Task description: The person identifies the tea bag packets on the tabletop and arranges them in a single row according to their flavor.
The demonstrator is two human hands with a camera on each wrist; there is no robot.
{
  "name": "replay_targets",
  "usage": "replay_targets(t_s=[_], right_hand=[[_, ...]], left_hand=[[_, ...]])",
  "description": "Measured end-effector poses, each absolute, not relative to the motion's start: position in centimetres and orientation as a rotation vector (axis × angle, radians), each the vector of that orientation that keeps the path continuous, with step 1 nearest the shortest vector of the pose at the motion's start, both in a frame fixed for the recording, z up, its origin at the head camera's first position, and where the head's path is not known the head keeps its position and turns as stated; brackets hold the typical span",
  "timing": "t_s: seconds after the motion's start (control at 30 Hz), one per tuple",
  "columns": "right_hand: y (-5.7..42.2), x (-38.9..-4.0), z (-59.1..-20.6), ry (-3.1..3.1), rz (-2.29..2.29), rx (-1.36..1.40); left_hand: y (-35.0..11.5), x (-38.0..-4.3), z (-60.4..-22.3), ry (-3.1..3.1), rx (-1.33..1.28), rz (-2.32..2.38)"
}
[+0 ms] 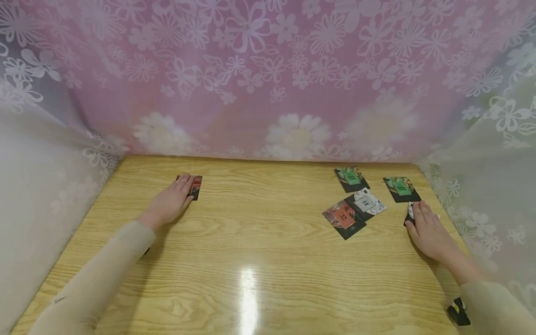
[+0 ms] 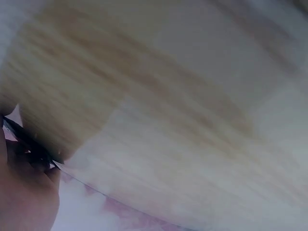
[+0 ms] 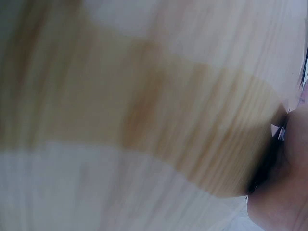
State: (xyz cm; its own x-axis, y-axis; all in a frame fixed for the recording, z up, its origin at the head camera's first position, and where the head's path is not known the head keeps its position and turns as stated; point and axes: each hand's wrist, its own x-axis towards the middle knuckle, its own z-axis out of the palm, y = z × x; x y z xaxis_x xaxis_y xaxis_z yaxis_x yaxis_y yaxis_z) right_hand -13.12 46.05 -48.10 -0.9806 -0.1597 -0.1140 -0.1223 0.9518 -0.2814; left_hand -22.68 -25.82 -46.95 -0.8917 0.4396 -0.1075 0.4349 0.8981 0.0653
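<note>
On the left of the table my left hand [image 1: 169,204] lies over a small black packet with a red food picture [image 1: 195,185]. Its fingers reach across to the far edge and the thumb is at the near edge. In the left wrist view the packet's dark edge [image 2: 36,144] shows beside the hand [image 2: 29,197]. Far to the right, my right hand [image 1: 431,232] holds a black-and-white packet [image 1: 410,213], mostly hidden under the fingers. The right wrist view shows that packet as a dark strip [image 3: 264,163] beside the hand [image 3: 284,192].
A green-labelled packet [image 1: 402,187] lies just beyond my right hand, and another green one [image 1: 351,178] is to its left. Nearer, a red-labelled packet [image 1: 344,217] overlaps a white-labelled one [image 1: 365,203]. Floral curtains [image 1: 272,70] enclose the wooden table [image 1: 259,223] behind and at both sides.
</note>
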Motion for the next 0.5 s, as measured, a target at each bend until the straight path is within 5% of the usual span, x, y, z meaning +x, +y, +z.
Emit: replay_targets(t_s=[0.5], right_hand=[[46.1,-13.1,-47.4,2.931,-0.415,-0.200]], left_hand=[[-29.3,-23.0,-46.5,2.899,0.647,0.146]])
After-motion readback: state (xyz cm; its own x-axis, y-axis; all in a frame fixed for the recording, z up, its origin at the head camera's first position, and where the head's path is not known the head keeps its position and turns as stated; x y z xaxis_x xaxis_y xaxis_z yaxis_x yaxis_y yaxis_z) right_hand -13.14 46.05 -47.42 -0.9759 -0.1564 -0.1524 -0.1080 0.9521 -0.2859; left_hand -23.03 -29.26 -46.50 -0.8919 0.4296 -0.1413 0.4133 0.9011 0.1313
